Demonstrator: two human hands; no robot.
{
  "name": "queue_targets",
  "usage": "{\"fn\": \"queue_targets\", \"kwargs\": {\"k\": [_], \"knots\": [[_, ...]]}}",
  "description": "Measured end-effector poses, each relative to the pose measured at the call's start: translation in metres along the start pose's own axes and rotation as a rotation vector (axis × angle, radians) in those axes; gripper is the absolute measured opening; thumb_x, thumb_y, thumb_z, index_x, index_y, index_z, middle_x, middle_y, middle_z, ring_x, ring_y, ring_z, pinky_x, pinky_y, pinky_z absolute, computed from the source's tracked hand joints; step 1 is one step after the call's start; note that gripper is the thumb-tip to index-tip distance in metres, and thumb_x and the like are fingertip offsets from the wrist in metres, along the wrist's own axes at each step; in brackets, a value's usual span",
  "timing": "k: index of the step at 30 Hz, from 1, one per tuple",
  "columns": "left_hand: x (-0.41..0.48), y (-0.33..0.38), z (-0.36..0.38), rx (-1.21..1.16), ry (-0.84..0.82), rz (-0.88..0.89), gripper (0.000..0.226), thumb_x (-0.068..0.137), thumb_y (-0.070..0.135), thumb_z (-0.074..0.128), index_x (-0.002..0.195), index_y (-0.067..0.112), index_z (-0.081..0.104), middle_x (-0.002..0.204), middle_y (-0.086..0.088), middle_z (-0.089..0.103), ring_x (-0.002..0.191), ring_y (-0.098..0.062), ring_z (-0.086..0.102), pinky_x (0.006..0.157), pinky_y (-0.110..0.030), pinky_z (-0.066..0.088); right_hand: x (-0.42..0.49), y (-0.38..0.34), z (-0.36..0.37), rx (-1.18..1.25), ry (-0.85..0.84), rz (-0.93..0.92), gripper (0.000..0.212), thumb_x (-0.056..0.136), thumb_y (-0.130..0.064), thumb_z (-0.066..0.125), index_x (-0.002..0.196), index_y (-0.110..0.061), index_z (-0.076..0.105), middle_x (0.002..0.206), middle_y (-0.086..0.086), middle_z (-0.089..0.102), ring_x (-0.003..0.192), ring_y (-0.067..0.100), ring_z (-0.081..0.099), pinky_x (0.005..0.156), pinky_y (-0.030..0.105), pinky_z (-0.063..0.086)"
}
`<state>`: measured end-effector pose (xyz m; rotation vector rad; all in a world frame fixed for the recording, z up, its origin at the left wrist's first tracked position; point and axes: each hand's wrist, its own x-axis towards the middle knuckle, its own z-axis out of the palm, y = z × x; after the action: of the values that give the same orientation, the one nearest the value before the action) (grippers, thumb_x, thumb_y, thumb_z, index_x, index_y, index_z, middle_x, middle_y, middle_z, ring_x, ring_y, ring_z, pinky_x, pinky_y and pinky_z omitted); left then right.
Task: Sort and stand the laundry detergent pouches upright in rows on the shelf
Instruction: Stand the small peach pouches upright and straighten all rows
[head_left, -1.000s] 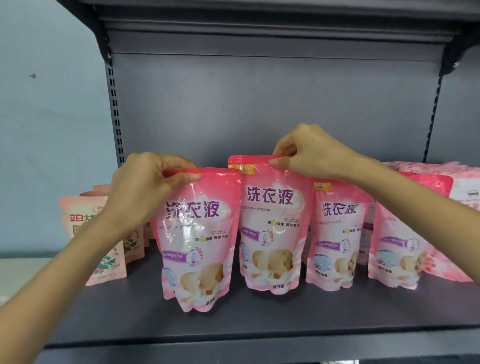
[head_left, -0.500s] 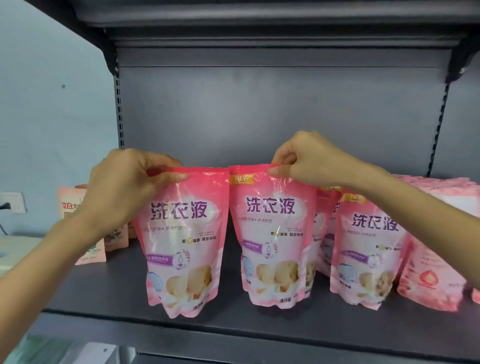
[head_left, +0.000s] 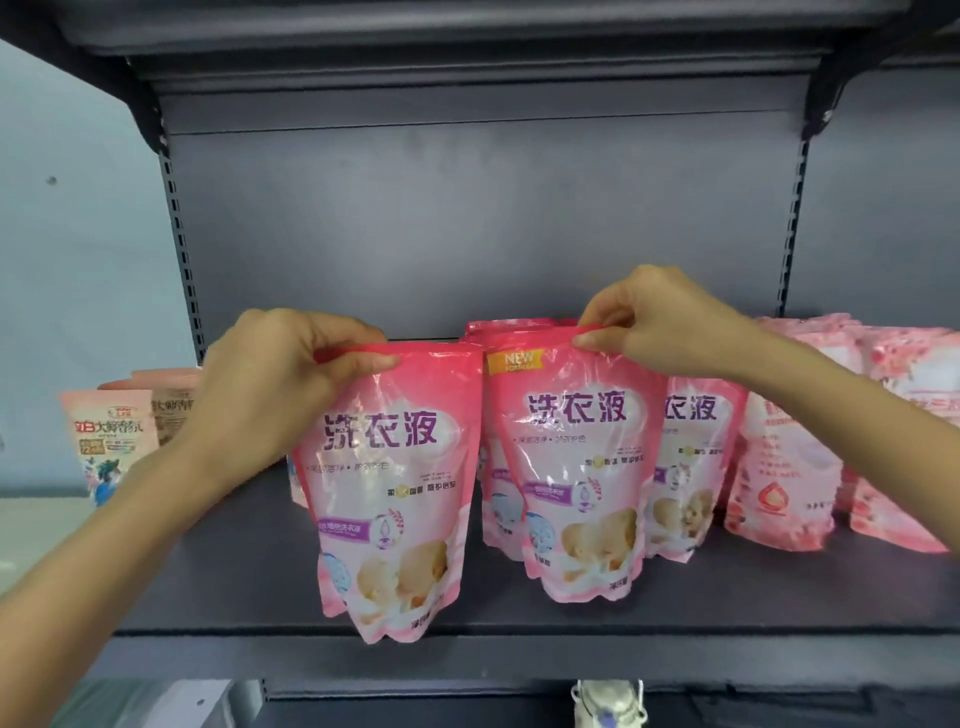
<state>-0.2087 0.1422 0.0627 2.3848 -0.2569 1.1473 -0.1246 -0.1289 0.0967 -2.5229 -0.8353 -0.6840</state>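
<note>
Pouches of laundry detergent, pink w/ purple lettering, on a dark grey shelf (head_left: 218, 582); shelf has a plain back panel (head_left: 467, 218) and an upper deck overhead. At far R, pale pink pouches (head_left: 779, 467) stand packed in a row. Centre: two pouches held by their top seams. L pouch (head_left: 389, 493) hangs at the shelf's front edge, bottom overlapping the lip; whether it touches the deck can't be told. R pouch (head_left: 576, 467) stands upright, w/ like pouches close behind and beside it (head_left: 691, 457). At far L, salmon-coloured pouches (head_left: 111, 441) stand near the upright post. Left hand (head_left: 270, 389): fingers and thumb pinched on L pouch's seam. Right hand (head_left: 660, 322): thumb and fingers pinched on R pouch's seam.
</note>
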Motion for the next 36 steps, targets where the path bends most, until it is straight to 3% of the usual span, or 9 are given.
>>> {"fn": "queue_targets", "kwargs": {"k": [3, 7, 11, 15, 21, 28, 30, 32, 36], "knots": [[0.005, 0.006, 0.012, -0.064, -0.025, 0.000, 0.011, 0.073, 0.047, 0.066, 0.080, 0.040, 0.069, 0.073, 0.026, 0.064, 0.072, 0.002, 0.062, 0.072, -0.027, 0.050, -0.011, 0.014, 0.000, -0.070, 0.031, 0.069, 0.009, 0.083, -0.027, 0.069, 0.088, -0.021, 0.074, 0.067, -0.020, 0.058, 0.071, 0.006, 0.059, 0.079, 0.034, 0.053], [0.013, 0.019, 0.034, -0.112, -0.066, 0.024, 0.012, 0.078, 0.041, 0.068, 0.086, 0.035, 0.073, 0.078, 0.021, 0.068, 0.081, -0.007, 0.066, 0.078, -0.036, 0.052, -0.029, 0.036, 0.001, -0.133, 0.086, 0.122, 0.009, 0.084, -0.026, 0.068, 0.086, -0.020, 0.074, 0.077, -0.005, 0.068, 0.076, 0.016, 0.060, 0.076, 0.036, 0.052], [0.017, 0.032, 0.062, -0.126, -0.049, 0.014, 0.018, 0.079, 0.044, 0.067, 0.092, 0.033, 0.073, 0.084, 0.015, 0.071, 0.084, -0.011, 0.066, 0.079, -0.034, 0.051, -0.041, 0.057, 0.002, -0.136, 0.167, 0.185, 0.009, 0.085, -0.024, 0.067, 0.086, -0.019, 0.074, 0.075, -0.007, 0.066, 0.080, 0.018, 0.063, 0.076, 0.040, 0.052], [0.019, 0.046, 0.091, -0.137, -0.060, -0.008, 0.021, 0.079, 0.044, 0.067, 0.095, 0.031, 0.073, 0.094, 0.008, 0.073, 0.092, -0.012, 0.066, 0.083, -0.036, 0.051, -0.048, 0.072, 0.002, -0.148, 0.249, 0.146, 0.013, 0.086, -0.026, 0.065, 0.091, -0.018, 0.074, 0.090, -0.003, 0.073, 0.088, 0.020, 0.066, 0.077, 0.040, 0.052], [0.020, 0.061, 0.117, -0.062, -0.056, 0.002, 0.024, 0.081, 0.047, 0.062, 0.097, 0.033, 0.072, 0.092, 0.005, 0.073, 0.091, -0.015, 0.065, 0.075, -0.027, 0.043, -0.057, 0.094, 0.005, -0.197, 0.362, 0.100, 0.017, 0.087, -0.030, 0.063, 0.095, -0.019, 0.074, 0.092, -0.002, 0.073, 0.086, 0.024, 0.066, 0.068, 0.036, 0.050], [0.004, 0.060, 0.129, 0.109, 0.160, 0.144, 0.022, 0.087, 0.038, 0.059, 0.101, 0.026, 0.071, 0.096, 0.005, 0.071, 0.093, -0.022, 0.061, 0.073, -0.029, 0.033, -0.078, 0.102, 0.012, -0.175, 0.518, 0.032, 0.016, 0.088, -0.030, 0.062, 0.095, -0.020, 0.072, 0.090, -0.002, 0.073, 0.081, 0.025, 0.066, 0.066, 0.033, 0.049], [-0.007, 0.061, 0.138, 0.240, 0.269, 0.244, 0.023, 0.087, 0.031, 0.060, 0.108, 0.021, 0.066, 0.112, 0.002, 0.066, 0.102, -0.025, 0.051, 0.086, -0.036, 0.028, -0.082, 0.102, 0.022, -0.232, 0.576, -0.013, 0.014, 0.089, -0.027, 0.061, 0.097, -0.018, 0.069, 0.095, -0.002, 0.070, 0.088, 0.026, 0.061, 0.073, 0.034, 0.043], [-0.022, 0.064, 0.152, 0.368, 0.319, 0.280, 0.042, 0.086, 0.024, 0.061, 0.127, 0.016, 0.053, 0.136, -0.008, 0.046, 0.121, -0.026, 0.036, 0.103, -0.044, 0.018, -0.084, 0.101, 0.034, -0.309, 0.615, -0.024, 0.022, 0.090, -0.024, 0.058, 0.111, -0.019, 0.063, 0.119, 0.001, 0.061, 0.109, 0.026, 0.051, 0.093, 0.042, 0.036], [-0.061, 0.074, 0.192, 0.446, 0.248, 0.281, 0.066, 0.089, 0.035, 0.051, 0.144, 0.011, 0.026, 0.150, -0.015, 0.018, 0.138, -0.030, 0.018, 0.112, -0.053, 0.006, -0.103, 0.094, 0.069, -0.248, 0.619, 0.014, 0.052, 0.093, -0.028, 0.052, 0.142, -0.025, 0.034, 0.151, 0.005, 0.021, 0.141, 0.021, 0.018, 0.115, 0.046, -0.001]]}}
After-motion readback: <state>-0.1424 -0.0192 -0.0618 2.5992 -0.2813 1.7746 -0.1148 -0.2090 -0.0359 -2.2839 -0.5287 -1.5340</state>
